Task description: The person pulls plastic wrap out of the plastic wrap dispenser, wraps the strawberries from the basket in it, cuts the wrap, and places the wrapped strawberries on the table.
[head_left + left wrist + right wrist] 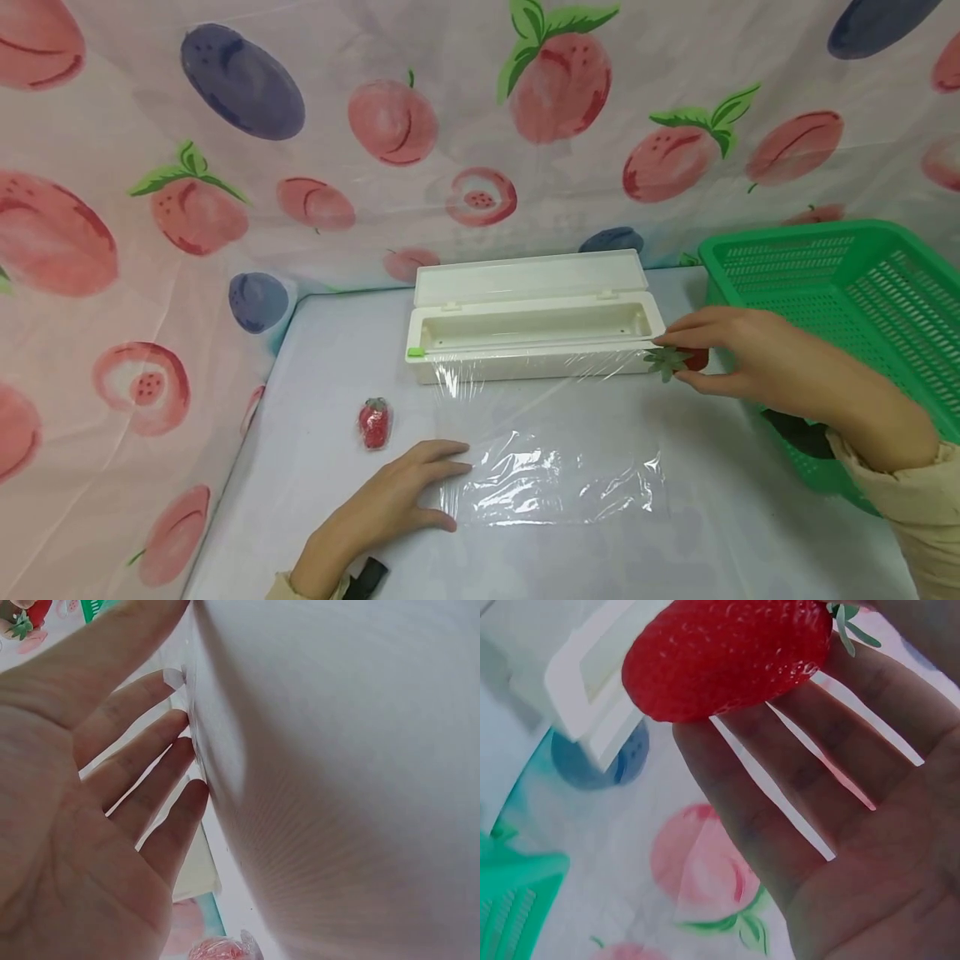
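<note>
Between the thumb and fingers of my right hand is a red strawberry with green leaves, held at the front right corner of a white cling film box. A clear sheet of cling film runs from the box's front edge onto the table, wrinkled and shiny at its near end. At the sheet's left edge, my left hand rests with fingers spread and fairly straight, fingertips touching down there. Left of the film lies a smaller strawberry that looks wrapped in clear film.
The box's lid is raised at the back, and a green slider sits at its front left. A green plastic basket stands at the right, beside my right forearm. Behind the table hangs a fruit-patterned cloth.
</note>
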